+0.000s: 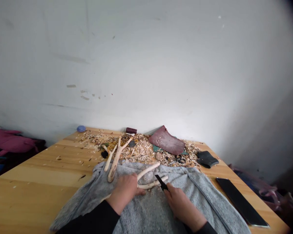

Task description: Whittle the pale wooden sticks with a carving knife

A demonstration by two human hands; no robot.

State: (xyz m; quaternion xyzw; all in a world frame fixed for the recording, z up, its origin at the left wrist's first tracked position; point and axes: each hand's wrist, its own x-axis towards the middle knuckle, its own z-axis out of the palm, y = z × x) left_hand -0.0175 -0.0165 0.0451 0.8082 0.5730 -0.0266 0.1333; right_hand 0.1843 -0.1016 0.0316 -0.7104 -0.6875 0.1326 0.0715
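Note:
My left hand (127, 190) is closed round a peeled, forked wooden branch (148, 169), gripping it near where the prongs part. Both prongs point right, and the handle end shows beyond my wrist. In my right hand (177, 200) is a utility knife (162, 183), its dark blade close to the lower prong; whether it touches the wood I cannot tell. Grey cloth (158, 211) lies under both hands. Two more peeled forks rest at its far left edge, a larger fork (116, 159) beside a smaller fork (109, 158).
Wood shavings (141, 148) cover the table's back. Among them lie a brown leather piece (166, 141), scissors (179, 160) and a dark thread spool (131, 130). A black folded piece (207, 159) and a phone (240, 200) are at the right. A blue round object (81, 128) sits back left, near the wall.

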